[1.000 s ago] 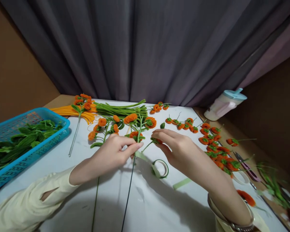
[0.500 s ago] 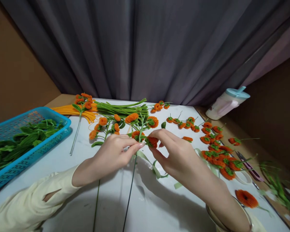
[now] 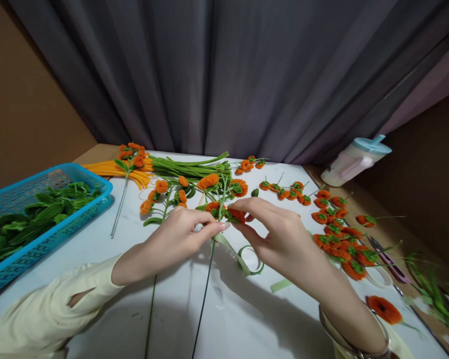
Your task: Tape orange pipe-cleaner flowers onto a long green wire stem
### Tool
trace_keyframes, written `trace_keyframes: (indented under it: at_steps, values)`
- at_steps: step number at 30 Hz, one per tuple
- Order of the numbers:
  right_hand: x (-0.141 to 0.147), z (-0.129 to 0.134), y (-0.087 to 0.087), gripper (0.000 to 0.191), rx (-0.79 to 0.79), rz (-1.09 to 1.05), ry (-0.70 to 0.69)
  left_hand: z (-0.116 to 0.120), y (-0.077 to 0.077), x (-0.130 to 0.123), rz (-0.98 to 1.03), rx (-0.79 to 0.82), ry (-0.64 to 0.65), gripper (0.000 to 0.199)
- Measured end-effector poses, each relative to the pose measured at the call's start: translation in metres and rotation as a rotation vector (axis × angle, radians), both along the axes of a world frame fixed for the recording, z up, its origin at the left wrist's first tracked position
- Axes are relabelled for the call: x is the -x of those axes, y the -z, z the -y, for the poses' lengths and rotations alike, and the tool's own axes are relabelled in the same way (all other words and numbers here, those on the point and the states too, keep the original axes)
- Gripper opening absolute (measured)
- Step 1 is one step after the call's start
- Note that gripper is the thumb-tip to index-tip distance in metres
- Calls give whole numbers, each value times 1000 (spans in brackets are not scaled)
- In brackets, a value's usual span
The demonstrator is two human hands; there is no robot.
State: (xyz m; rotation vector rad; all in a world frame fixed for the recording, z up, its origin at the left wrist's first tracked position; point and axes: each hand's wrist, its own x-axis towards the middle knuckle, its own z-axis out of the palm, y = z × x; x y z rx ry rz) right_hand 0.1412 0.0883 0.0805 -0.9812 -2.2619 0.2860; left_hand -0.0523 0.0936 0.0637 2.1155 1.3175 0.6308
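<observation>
My left hand (image 3: pixel 185 229) is closed, thumb and fingers pinching the green stem (image 3: pixel 221 199) of an upright branch of orange pipe-cleaner flowers. My right hand (image 3: pixel 273 224) grips a small orange flower (image 3: pixel 236 215) between thumb and fingers, right against that stem. Two more blooms, an orange flower (image 3: pixel 208 181) and another orange flower (image 3: pixel 239 188), stand out from the branch above my hands. Below, the bare stem wire (image 3: pixel 205 289) runs down toward me. A strip of pale green tape (image 3: pixel 226 243) trails from the stem to a tape roll (image 3: pixel 251 260) on the table.
On the left stands a blue basket (image 3: pixel 107 188) of green leaves. A finished flower spray (image 3: pixel 121 204) and bundles of orange stems (image 3: pixel 115 169) and green stems (image 3: pixel 187 167) lie behind. Many loose orange flowers (image 3: pixel 335 239), pink-handled scissors (image 3: pixel 392 267) and a lidded cup (image 3: pixel 353 162) are at right.
The view has shifted slightly. My right hand has turned a little over the flower, and more of the tape roll shows beneath it. Both hands keep their grip.
</observation>
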Motion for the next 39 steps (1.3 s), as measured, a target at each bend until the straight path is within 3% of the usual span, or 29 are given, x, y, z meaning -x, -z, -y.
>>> trace_keyframes:
  at_steps: [12,20,27,39]
  values:
    - [-1,-2,-4,16,27,-52,-33,-3,-1,-2,23,49,-2,37]
    - [-7,2,-9,26,286,-47,46,0,-4,-5,7,70,-17,37]
    - [-8,-1,-8,27,282,-40,-4,1,-5,-4,78,121,-4,34]
    - [-4,-2,-5,8,363,-129,-8,1,-3,-3,149,52,15,33]
